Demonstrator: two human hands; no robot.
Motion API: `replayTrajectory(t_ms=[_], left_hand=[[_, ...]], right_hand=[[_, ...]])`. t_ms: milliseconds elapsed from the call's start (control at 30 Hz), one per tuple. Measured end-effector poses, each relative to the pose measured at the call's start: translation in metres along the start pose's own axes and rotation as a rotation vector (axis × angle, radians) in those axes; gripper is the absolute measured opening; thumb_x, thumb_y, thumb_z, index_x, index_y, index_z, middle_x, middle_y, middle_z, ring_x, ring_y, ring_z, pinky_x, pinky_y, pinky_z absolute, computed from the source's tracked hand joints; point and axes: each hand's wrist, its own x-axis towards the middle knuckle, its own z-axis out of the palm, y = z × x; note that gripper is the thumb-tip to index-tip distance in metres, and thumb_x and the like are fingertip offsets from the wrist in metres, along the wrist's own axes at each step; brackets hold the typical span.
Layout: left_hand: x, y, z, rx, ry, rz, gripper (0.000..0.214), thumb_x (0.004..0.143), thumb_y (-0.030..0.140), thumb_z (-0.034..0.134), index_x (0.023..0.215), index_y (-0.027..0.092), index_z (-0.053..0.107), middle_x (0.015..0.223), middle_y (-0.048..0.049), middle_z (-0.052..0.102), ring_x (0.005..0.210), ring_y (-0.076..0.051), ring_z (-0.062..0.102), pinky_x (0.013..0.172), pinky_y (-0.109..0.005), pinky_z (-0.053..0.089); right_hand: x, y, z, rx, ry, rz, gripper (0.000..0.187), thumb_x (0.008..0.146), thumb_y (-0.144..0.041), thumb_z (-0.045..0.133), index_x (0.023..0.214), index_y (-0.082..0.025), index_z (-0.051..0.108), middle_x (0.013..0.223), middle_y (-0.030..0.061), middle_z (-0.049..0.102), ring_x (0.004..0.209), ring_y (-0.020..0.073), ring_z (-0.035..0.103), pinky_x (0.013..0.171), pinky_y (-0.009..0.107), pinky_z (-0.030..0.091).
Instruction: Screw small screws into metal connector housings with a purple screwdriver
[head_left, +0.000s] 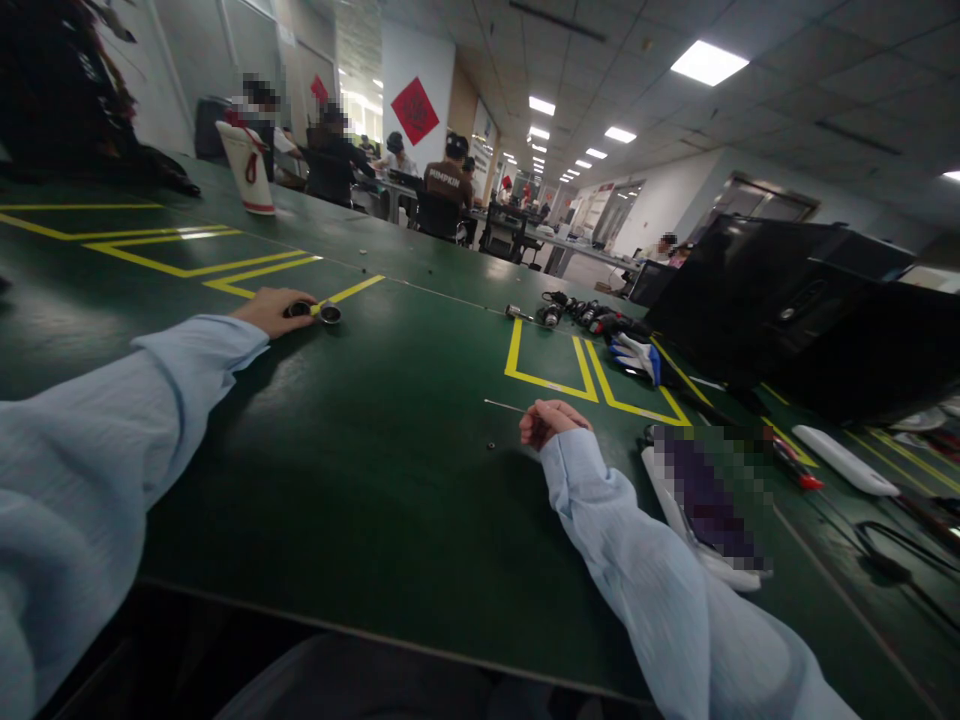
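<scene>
My left hand is stretched out over the green table, its fingers closed round a dark, round metal part. Right beside that stands a short metal ring or cup with a shiny rim; whether the two touch I cannot tell. My right hand is curled into a fist on a thin metal rod, whose tip points left just above the table. A tiny dark nut-like ring lies on the table, below and left of this fist.
Several metal fittings with cables lie at the back right, near a white-and-blue glove. A phone-like device rests by my right forearm. Black cases stand far right. A paper cup is at the back left. People sit beyond.
</scene>
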Motion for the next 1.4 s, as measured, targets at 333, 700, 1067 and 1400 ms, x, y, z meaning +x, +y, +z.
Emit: replayTrajectory(t_ms=[333, 700, 1067, 1400], left_hand=[[-0.009, -0.003, -0.003, -0.002, 0.123, -0.047, 0.048, 0.064, 0.050, 0.062, 0.091, 0.010, 0.061, 0.089, -0.0046, 0.063, 0.085, -0.020, 0.051, 0.085, -0.039, 0.041], [0.003, 0.148, 0.032, -0.275, 0.235, 0.409, 0.033, 0.062, 0.027, 0.070, 0.093, 0.016, 0.066, 0.101, -0.0087, 0.058, 0.097, -0.020, 0.051, 0.088, -0.035, 0.041], [0.025, 0.283, 0.153, -0.507, -0.164, 0.702, 0.033, 0.060, 0.009, 0.067, 0.092, 0.013, 0.067, 0.098, -0.0090, 0.064, 0.093, -0.020, 0.058, 0.086, -0.031, 0.044], [-0.023, 0.265, 0.124, -0.403, -0.064, 0.573, 0.058, 0.072, 0.024, 0.060, 0.125, 0.008, 0.042, 0.130, -0.0192, 0.041, 0.121, -0.028, 0.037, 0.101, -0.043, 0.031]], right_hand=[[0.000, 0.000, -0.002, -0.005, 0.008, 0.013, 0.014, 0.060, -0.026, 0.070, 0.058, -0.015, 0.061, 0.049, 0.0001, 0.065, 0.042, 0.0096, 0.057, 0.042, 0.020, 0.048], [0.011, 0.019, 0.000, -0.163, 0.373, -0.223, 0.016, 0.059, -0.025, 0.071, 0.068, -0.017, 0.061, 0.060, -0.0013, 0.064, 0.052, 0.0094, 0.058, 0.042, 0.019, 0.049], [0.033, 0.011, -0.024, -0.200, 0.427, -0.297, 0.018, 0.064, -0.031, 0.065, 0.075, -0.017, 0.060, 0.059, -0.0014, 0.067, 0.051, 0.0099, 0.060, 0.044, 0.019, 0.045], [0.030, 0.012, -0.030, -0.268, 0.327, -0.230, 0.013, 0.062, -0.026, 0.066, 0.070, -0.017, 0.060, 0.058, -0.0007, 0.067, 0.052, 0.0111, 0.061, 0.046, 0.020, 0.046]])
